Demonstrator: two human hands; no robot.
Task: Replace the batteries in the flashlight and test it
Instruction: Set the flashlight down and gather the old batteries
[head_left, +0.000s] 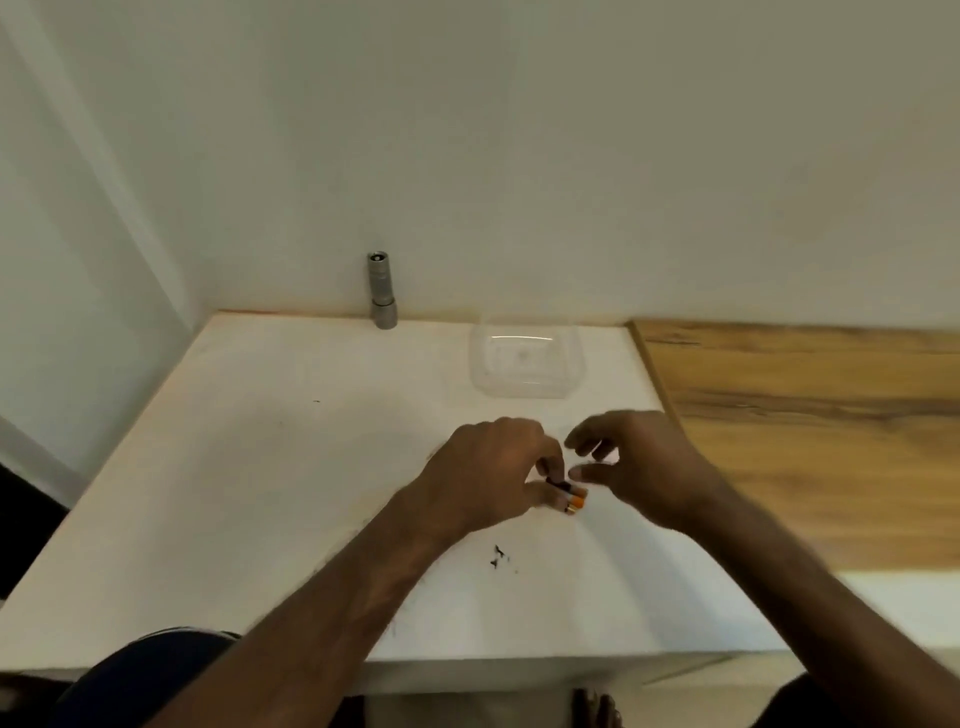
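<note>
Left hand (493, 467) is pinching the batteries (571, 500); right hand (639, 462) is hovering open beside them. Light, rigid, likely slick, so gripping them mid-barrel is looking safest.

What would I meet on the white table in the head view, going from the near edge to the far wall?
Dark marks → batteries pinched in the left hand → clear plastic container → flashlight standing upright. The right hand is level with the left hand, so I leave it out.

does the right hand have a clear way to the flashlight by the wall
Probably yes: the right hand looks empty, and the flashlight stands unblocked, left of the clear container.
</note>
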